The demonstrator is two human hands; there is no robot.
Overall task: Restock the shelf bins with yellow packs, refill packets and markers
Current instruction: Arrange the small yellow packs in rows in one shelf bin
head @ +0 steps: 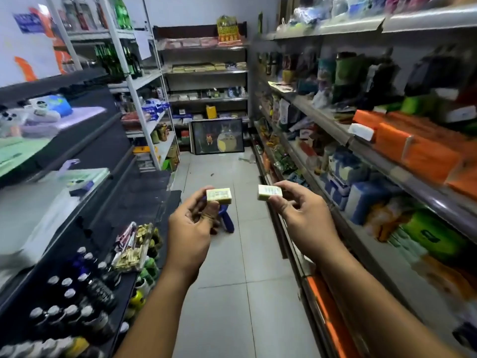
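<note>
The person stands in a narrow shop aisle with both arms held out over the tiled floor [245, 254].

Left hand [192, 224]: the fingers are curled. Thumb and fingertips pinch the left pack [219, 195] along its near lower edge. This pack is a small yellow block with a pale printed face turned upward. It sits roughly level, just above the hand.

Right hand [302, 218]: thumb and forefinger pinch the right pack [269, 193] at its right end. The other fingers curl loosely beneath it. This pack is of the same kind and tilts slightly.

Position of the packs: both are in the air over the middle of the aisle, at about the same height. They are near each other but do not touch.

A blue object [227, 220] shows just behind the left hand (it is partly hidden, so it cannot be told whether the hand holds it or it stands on the floor).

Surroundings:
- A clear bin [131, 250] sits on the dark left shelf [139, 187], to the left of the left forearm. It holds small yellowish packs.
- Dark capped bottles [85, 293] stand in rows on the same shelf, nearer the viewer.
- The right shelves [387, 164] carry orange packs [413, 148] above and green packs [433, 236] below.
- A framed picture [217, 135] leans on the floor at the far end of the aisle.
</note>
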